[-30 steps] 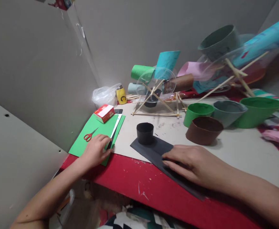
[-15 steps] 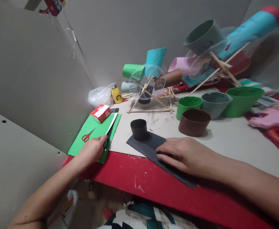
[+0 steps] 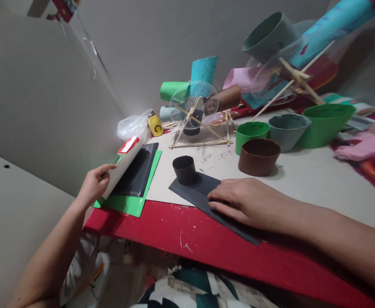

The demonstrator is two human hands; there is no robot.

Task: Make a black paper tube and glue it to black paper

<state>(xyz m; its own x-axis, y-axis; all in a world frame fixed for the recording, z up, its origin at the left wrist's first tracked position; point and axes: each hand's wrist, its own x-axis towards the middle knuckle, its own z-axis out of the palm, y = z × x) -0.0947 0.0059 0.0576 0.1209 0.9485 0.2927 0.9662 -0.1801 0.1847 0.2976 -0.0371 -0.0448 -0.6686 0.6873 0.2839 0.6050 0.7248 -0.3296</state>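
My left hand (image 3: pixel 96 183) is closed on a raised green foam sheet whose white underside (image 3: pixel 120 167) faces me. Beneath it a flat, shiny black piece (image 3: pixel 136 171) lies on another green sheet (image 3: pixel 128 205). Fingers bent, thumb apart, my right hand (image 3: pixel 239 199) lies on a strip of dark grey foam (image 3: pixel 203 188), pressing it to the table edge without gripping it. A small black foam cup (image 3: pixel 184 170) stands upright on the far end of that strip. The red and white box (image 3: pixel 129 145) sits tilted behind the raised sheet. No scissors are visible.
A stick-frame wheel with coloured cups (image 3: pixel 194 107) stands at the back, a larger one (image 3: pixel 298 77) to its right. Brown (image 3: pixel 259 158), green (image 3: pixel 250 133) and grey (image 3: pixel 288 132) cups stand right. A yellow bottle (image 3: pixel 155 125) is by the wall. The red table edge (image 3: pixel 174 231) runs in front.
My left hand has moved left, turning the green sheet back and uncovering the black piece. The box has tipped, and the red scissors have gone from sight. My right hand stays on the grey strip.
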